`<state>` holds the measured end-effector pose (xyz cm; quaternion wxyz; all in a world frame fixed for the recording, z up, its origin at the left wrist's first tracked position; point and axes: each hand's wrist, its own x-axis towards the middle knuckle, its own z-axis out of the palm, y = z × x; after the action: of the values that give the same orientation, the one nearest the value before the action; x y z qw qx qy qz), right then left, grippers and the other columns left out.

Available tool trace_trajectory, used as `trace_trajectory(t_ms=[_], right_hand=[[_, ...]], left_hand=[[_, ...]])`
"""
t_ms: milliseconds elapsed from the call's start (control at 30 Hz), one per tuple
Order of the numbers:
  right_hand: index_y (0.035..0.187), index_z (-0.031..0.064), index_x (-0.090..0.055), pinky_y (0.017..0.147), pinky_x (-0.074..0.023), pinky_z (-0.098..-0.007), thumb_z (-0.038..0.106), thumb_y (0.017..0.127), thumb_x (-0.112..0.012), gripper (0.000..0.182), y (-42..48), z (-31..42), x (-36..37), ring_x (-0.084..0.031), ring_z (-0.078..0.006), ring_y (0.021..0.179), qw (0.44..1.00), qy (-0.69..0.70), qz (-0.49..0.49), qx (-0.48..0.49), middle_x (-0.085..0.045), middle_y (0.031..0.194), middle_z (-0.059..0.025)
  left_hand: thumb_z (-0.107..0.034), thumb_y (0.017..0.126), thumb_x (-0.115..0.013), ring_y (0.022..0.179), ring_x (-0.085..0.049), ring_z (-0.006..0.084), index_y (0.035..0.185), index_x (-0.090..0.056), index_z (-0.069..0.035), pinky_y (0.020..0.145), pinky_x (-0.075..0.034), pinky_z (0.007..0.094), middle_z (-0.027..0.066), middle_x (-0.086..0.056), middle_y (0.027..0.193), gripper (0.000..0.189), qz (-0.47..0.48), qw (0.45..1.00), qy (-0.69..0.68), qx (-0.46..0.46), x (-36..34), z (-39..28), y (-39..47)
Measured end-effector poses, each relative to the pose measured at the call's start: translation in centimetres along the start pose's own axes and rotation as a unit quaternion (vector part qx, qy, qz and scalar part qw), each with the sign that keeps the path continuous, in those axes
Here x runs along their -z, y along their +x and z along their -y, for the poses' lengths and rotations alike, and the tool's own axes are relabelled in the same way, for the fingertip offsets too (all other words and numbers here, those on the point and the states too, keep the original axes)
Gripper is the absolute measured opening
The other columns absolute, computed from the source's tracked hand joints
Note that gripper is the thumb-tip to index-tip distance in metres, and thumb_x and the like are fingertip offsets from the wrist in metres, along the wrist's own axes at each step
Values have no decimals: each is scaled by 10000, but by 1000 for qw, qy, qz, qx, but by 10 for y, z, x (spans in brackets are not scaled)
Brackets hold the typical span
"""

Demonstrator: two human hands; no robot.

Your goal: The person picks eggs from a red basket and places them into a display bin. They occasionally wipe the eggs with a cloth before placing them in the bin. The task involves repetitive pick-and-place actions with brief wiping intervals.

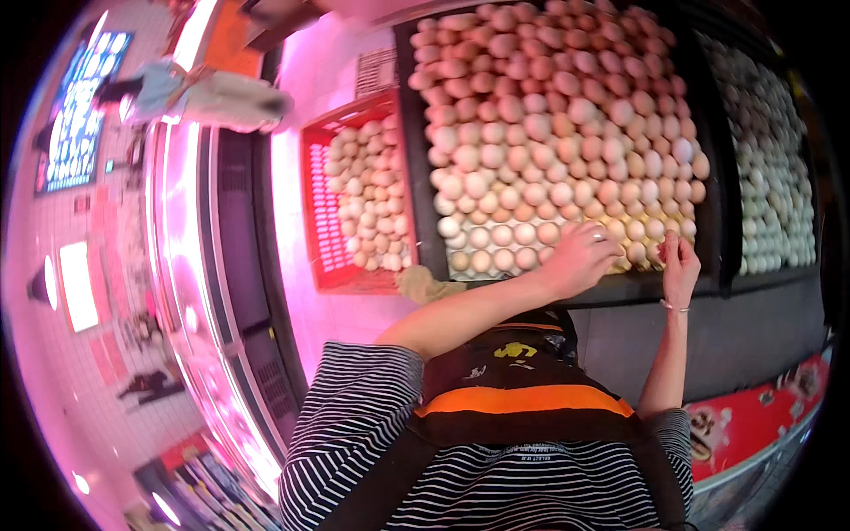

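Observation:
My left hand [583, 257], with a ring on one finger, rests over the front rows of eggs, its fingers bent downward. Whether it grips an egg is hidden by the hand itself. To its right, my right hand [680, 260] hovers at the front rows with thumb and fingers drawn together; what may be between them cannot be made out. Beside my left hand, eggs [503, 235] sit in a pale egg tray [488, 273]. A yellow-looking stretch of tray with eggs [635, 230] lies between and behind both hands. Brownish eggs [538, 126] pile up toward the back.
A red plastic crate [322, 219] of eggs stands at the left, with a tan cloth or glove [425, 284] at its corner. Behind a dark divider [720, 172], pale eggs [773, 192] fill the right side. A person [199, 99] is at the far left by a lit counter [189, 265].

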<state>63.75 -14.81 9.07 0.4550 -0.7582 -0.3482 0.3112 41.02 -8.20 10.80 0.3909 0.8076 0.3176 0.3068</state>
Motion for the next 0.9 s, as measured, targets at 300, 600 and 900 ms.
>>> trace_trajectory(t_ms=[300, 600, 900], right_hand=[[943, 8, -640, 593, -459, -240, 102, 900, -642, 103, -56, 156, -216, -580, -99, 664, 937, 1, 298, 183, -633, 834, -42], [998, -5, -628, 600, -508, -300, 121, 878, -640, 174, -111, 194, -377, -627, -173, 645, 877, -64, 426, 211, -645, 835, -107], [1062, 5, -534, 771, -532, -431, 287, 826, -682, 396, -148, 124, -510, -652, -321, 921, 843, -305, 384, 222, -618, 1033, -176]], left_hand=[[-222, 930, -596, 879, -683, 241, 1102, -675, -28, 776, -530, 355, 169, -695, 974, 271, -286, 840, 136, 441, 301, 127, -198], [-116, 967, -551, 864, -657, 179, 1211, -527, 65, 721, -571, 280, 143, -615, 1043, 304, -349, 723, -208, 559, 321, 243, -307], [-68, 942, -546, 869, -667, 194, 1265, -487, 71, 676, -560, 276, 178, -601, 1105, 356, -409, 666, -297, 549, 287, 285, -293]])
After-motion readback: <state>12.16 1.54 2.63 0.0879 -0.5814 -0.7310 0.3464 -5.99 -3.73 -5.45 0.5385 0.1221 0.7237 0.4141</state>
